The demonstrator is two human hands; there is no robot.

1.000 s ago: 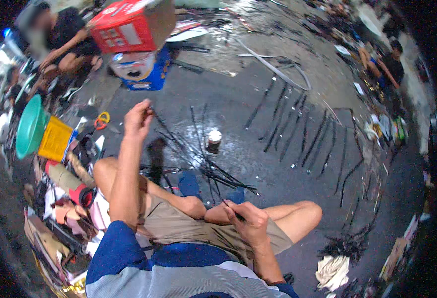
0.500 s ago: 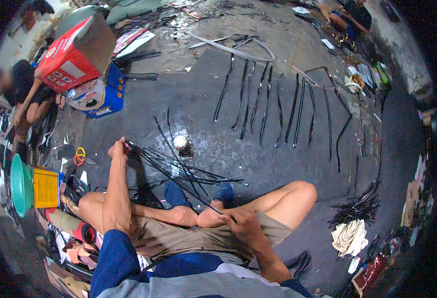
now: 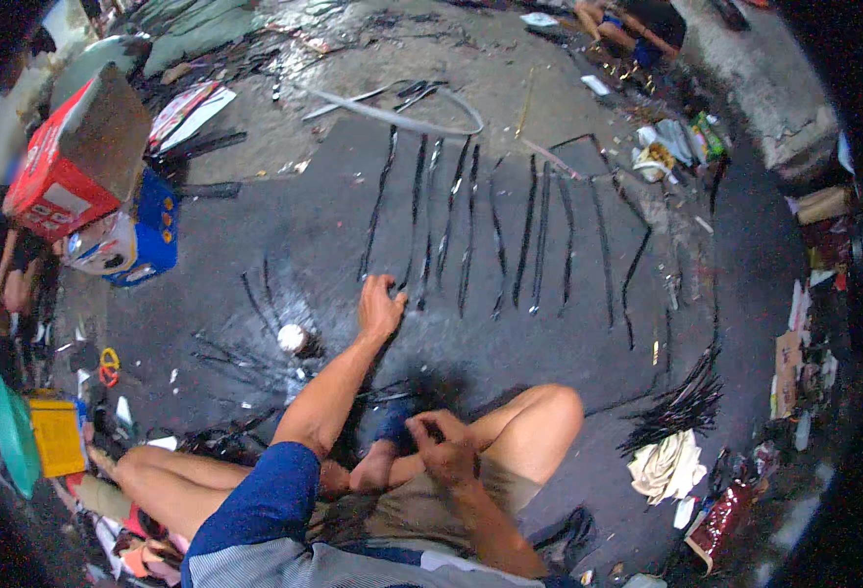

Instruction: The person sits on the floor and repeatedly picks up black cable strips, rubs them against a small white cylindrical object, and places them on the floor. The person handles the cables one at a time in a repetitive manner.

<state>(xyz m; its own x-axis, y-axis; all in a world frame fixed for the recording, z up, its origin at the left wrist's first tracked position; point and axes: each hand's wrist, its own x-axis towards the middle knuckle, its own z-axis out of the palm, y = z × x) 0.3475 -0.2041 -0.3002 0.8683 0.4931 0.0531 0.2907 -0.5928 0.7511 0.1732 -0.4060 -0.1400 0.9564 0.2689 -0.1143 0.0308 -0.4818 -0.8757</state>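
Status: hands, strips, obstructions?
Left hand at lower ends of laid-out black strips, contact unclear. Right hand fingers bent, grip unclear. White-topped container left of both hands, apparently not blocking.

Thin black strips [image 3: 525,230] side by side on dark floor [image 3: 284,225]

Left hand [image 3: 382,309] is now off the loose black strips [image 3: 227,355] and reaches to the near end of the leftmost strip [image 3: 380,196] in the floor row; contact unclear. Right hand [image 3: 444,448], formerly at a strip's end, now curls over the crossed legs [image 3: 495,436]. View shifted right.
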